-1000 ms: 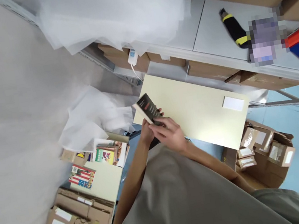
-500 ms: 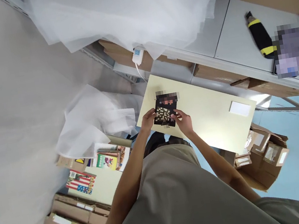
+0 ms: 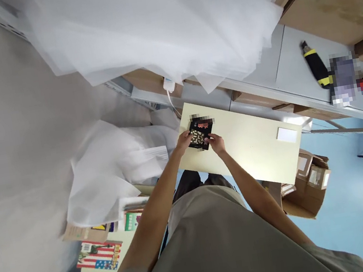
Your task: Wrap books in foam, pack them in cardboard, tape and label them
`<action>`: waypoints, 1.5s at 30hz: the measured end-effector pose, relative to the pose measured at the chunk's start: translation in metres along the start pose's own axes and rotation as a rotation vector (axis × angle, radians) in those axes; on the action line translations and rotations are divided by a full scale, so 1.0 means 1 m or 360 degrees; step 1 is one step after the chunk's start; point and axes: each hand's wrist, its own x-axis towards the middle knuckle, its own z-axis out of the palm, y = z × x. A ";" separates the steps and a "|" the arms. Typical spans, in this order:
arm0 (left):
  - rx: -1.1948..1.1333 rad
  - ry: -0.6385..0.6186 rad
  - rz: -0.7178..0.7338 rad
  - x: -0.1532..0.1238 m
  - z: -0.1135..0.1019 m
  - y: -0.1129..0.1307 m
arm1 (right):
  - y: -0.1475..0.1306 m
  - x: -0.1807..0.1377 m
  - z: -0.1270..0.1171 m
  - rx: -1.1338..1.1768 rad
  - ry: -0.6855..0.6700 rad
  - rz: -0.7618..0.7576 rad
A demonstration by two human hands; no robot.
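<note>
A dark book [image 3: 198,137] with a pattern of pale blocks and some red marks on its cover is held between my hands over the pale yellow table [image 3: 245,144]. My left hand [image 3: 184,142] grips its left edge. On the opposite side, the fingers of my right hand [image 3: 216,142] pinch the lower right edge. Parts of the cover are blurred. To the right on the tabletop is a white rectangle [image 3: 286,134].
White foam sheets [image 3: 156,24] overhang the grey shelf, where a black-and-yellow utility knife [image 3: 316,64] lies. More white sheets [image 3: 100,172] and several books [image 3: 100,256] are at left. An open cardboard box [image 3: 304,203] stands on the blue floor at right.
The camera view has shifted, so the shelf and foam sheets sit lower in the picture. Both hands still hold the book, which appears slightly more tilted.
</note>
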 end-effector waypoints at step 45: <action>0.0823 0.0079 0.1979 -0.007 -0.096 0.365 | -0.282 -0.052 -0.097 0.0298 0.0622 -0.1275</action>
